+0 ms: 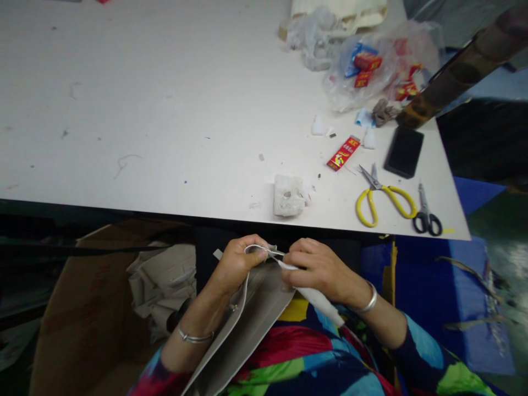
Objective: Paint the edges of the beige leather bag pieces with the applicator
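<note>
Both my hands work in my lap, just below the near edge of the white table (144, 110). My left hand (237, 264) is closed, pinching the top edge of a grey fabric piece (256, 313) with a white cord loop at it. My right hand (319, 269) is closed on a white cord or strip (319, 301) that runs from the fabric down past my wrist. The two hands nearly touch over the fabric's upper edge. A silver bangle sits on each wrist.
On the table's right stand yellow-handled scissors (385, 201), small black scissors (427, 215), a black phone (404, 151), a red box (344, 153), a white block (287, 195) and a plastic bag (379, 63) of red boxes. A cardboard box (86, 308) with pale fabric sits lower left.
</note>
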Demonstrator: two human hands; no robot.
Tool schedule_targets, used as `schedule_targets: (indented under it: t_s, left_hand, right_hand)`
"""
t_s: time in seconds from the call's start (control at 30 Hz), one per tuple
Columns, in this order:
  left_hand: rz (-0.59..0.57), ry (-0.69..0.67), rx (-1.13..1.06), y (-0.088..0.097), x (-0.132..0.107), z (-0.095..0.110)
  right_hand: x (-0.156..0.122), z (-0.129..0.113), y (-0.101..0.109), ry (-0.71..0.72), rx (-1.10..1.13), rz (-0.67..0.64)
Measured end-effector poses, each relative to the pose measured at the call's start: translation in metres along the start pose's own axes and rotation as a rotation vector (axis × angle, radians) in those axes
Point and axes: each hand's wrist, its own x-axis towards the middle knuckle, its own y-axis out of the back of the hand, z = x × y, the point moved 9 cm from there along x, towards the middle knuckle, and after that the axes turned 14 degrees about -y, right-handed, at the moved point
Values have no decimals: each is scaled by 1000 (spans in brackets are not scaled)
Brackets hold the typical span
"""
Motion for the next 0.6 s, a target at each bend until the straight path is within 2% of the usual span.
schedule_targets:
  t_s: [0.17, 0.33, 0.43, 0.6]
  left_hand:
    - [-2, -78, 197, -1, -2, 13]
    - [-57, -157, 329, -6, -5, 16]
    - [-87, -194, 348, -7, -6, 14]
    - [-126, -200, 324, -9, -8, 12]
  right_hand:
    - [-9, 25, 15, -170, 380, 264]
    - [-18, 36, 8, -371, 605, 456]
    - [-21, 38, -2, -433, 648, 473]
    - [-18, 40, -23, -510, 606, 379]
